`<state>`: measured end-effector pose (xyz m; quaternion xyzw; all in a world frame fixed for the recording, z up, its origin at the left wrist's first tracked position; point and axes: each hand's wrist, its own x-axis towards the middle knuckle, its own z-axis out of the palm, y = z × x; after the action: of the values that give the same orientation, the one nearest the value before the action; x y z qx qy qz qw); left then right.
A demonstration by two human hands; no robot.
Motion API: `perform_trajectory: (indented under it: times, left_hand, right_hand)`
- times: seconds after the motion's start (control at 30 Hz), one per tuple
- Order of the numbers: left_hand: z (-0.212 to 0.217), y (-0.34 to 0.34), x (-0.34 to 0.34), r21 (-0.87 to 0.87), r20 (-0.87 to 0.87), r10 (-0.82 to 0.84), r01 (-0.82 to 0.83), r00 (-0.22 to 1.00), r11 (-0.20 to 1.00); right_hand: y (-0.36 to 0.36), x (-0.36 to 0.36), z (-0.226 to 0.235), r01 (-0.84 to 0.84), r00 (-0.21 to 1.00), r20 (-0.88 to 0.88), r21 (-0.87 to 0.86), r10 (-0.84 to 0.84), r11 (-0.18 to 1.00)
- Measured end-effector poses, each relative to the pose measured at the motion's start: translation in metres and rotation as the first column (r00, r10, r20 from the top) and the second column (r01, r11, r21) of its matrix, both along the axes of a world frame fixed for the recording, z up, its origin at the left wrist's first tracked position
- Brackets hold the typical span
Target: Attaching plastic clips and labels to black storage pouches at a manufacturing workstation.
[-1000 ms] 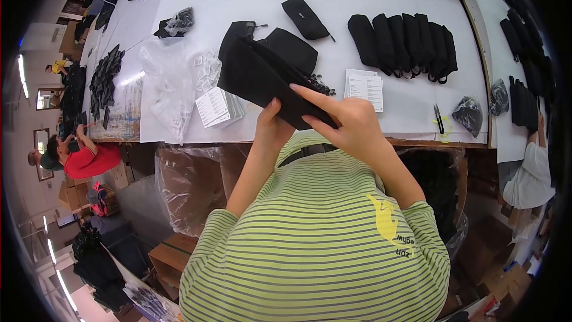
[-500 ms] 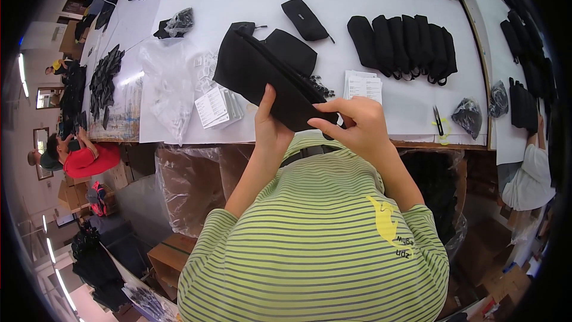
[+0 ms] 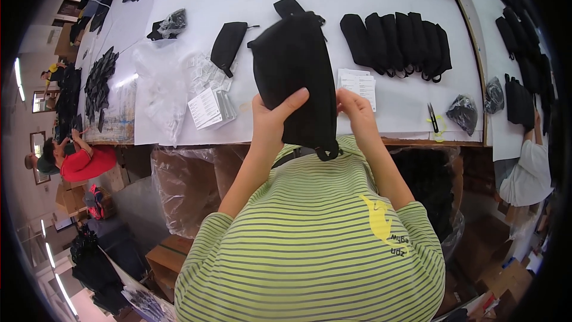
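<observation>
In front of the striped shirt (image 3: 310, 238), head view: a black pouch (image 3: 295, 65) is held up over the near edge of the white tabletop (image 3: 402, 107), its long side running away from the body, with a small loop at its lower end.
Left hand (image 3: 271, 122): grips the black pouch from its left side; the thumb lies across the upward face and the other fingers are mostly hidden beneath, so the fabric is pinched between them.
Right hand (image 3: 358, 113): at the right edge of the black pouch, fingers curled, tips close together; whether they pinch that edge or only touch it, I cannot tell.
Behind the held piece: another pouch (image 3: 288, 6), also black, largely covered from sight.
To its left: a lone pouch (image 3: 227, 49) with a zip pull; nearer, scattered white packets (image 3: 205, 71), a left card stack (image 3: 205, 110) and a clear plastic bag (image 3: 159, 83).
To its right: a right card stack (image 3: 358, 83) just beyond the right hand; past that, a row of black pouches (image 3: 396, 45) side by side, loops toward the person.
Farther right: black snips (image 3: 432, 118) by a yellow cord (image 3: 439, 137), then a dark wrapped bundle (image 3: 463, 113).
</observation>
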<state>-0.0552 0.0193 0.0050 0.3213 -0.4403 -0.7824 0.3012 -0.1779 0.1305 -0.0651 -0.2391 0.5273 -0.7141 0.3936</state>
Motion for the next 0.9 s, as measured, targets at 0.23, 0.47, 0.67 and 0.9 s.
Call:
perform_trajectory:
  times: [0.23, 0.47, 0.67, 0.9]
  left_hand:
    - [0.003, 0.014, -0.002, 0.109, 0.143, -0.229, 0.214, 0.963, 0.971]
    - [-0.002, 0.017, -0.004, 0.133, 0.154, -0.279, 0.260, 0.948, 0.956]
    - [0.003, 0.017, -0.008, 0.226, 0.163, -0.224, 0.184, 0.961, 0.956]
    - [-0.020, -0.013, -0.008, 0.411, -0.106, -0.042, 0.083, 0.993, 0.908]
  right_hand:
    - [-0.013, -0.038, 0.047, 0.150, 0.986, 0.107, -0.219, -0.129, 0.964]
    - [-0.007, -0.039, 0.039, 0.320, 0.936, -0.079, -0.211, -0.342, 0.924]
    - [-0.005, -0.028, 0.045, 0.266, 0.908, -0.284, -0.178, -0.309, 0.947]
    - [0.005, 0.015, 0.057, -0.008, 0.966, -0.257, -0.094, -0.016, 0.996]
